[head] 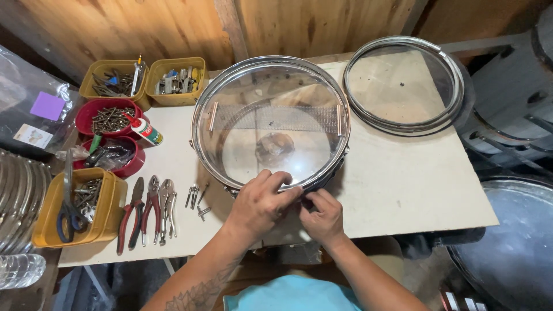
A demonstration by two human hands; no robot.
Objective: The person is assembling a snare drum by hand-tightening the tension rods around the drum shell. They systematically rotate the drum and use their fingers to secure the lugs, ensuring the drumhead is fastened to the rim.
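Chrome drum rim (271, 124) pinched by both hands: left (260, 203), right (324, 216); pliers (147, 210) left, hoop (405, 85) right

You're in a small workshop: rough plywood walls (322, 26), a board worktop (403, 184), tubs of screws (109, 118), pliers (147, 210) laid out, a loose drum hoop (403, 124) nearby

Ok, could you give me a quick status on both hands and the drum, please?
Left hand and right hand both pinching the near rim of the snare drum. Drum flat on the table. Pliers lie left, clear.
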